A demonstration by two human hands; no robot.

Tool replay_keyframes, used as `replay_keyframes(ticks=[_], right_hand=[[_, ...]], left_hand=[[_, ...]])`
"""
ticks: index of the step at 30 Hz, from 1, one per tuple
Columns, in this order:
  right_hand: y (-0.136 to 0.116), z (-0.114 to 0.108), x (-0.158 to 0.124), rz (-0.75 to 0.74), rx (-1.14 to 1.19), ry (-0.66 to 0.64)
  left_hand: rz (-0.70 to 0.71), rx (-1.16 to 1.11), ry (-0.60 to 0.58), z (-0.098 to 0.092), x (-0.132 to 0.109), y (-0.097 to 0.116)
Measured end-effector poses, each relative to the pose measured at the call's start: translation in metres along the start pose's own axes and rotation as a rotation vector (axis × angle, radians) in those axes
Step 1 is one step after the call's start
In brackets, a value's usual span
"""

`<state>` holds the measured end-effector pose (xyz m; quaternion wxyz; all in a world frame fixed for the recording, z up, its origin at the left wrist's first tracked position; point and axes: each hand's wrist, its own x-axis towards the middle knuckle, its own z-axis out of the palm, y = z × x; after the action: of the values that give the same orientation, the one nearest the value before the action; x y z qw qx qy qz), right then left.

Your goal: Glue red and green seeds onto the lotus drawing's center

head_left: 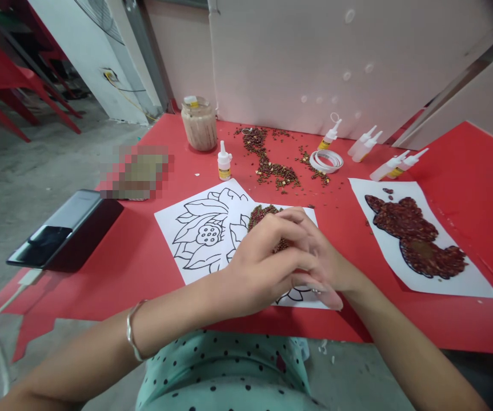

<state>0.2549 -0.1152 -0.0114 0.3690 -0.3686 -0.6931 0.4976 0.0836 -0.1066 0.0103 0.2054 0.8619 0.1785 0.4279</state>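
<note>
My left hand (267,271), with a silver bangle on its wrist, reaches across a white sheet. Its fingers are bent and pressed against my right hand (329,257). The right hand's fingers are largely hidden behind the left; what lies between the hands, if anything, is not visible. Below and behind them lies a sheet with a black-outlined lotus drawing (207,234), and overlapping it is a second white sheet (310,217). Part of that sheet is covered by green and reddish beans (263,216); my hands hide much of it.
Loose beans (272,165) are scattered over the red tabletop (135,251). Behind the sheets stand a small glue bottle (224,162), a large jar (200,125) and a white tape roll (325,161). Several more glue bottles (364,145) are at right, near a bean-covered picture (417,234). A plugged-in phone (64,228) is at left.
</note>
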Motion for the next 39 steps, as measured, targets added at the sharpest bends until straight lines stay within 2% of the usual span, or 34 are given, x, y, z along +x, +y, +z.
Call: replay_keyframes(ticks=[3,6,10,16,23,39], right_hand=[[0.003,-0.0012,-0.0008,-0.022,0.082,-0.013],[0.0055,-0.0008,-0.0014,-0.045,0.128,-0.015],[0.0041,-0.0002,-0.0027,-0.036,0.136,0.002],[0.0,-0.0037,-0.0032,-0.035,0.17,-0.024],[-0.0011,-0.0058,-0.0022,-0.055,0.144,-0.038],[0.0006,-0.0075,-0.0019,-0.001,0.049,0.015]], left_hand=[[0.01,-0.273,-0.009,-0.002,0.0019,-0.0025],[0.021,-0.366,-0.115,-0.0048,0.0036,-0.0039],[-0.016,-0.34,-0.183,-0.0083,0.0033,-0.0027],[0.028,-0.324,-0.165,-0.0078,0.003,-0.0041],[0.006,-0.322,-0.209,-0.0092,0.0031,-0.0027],[0.015,-0.203,-0.163,-0.0079,0.0034,0.0021]])
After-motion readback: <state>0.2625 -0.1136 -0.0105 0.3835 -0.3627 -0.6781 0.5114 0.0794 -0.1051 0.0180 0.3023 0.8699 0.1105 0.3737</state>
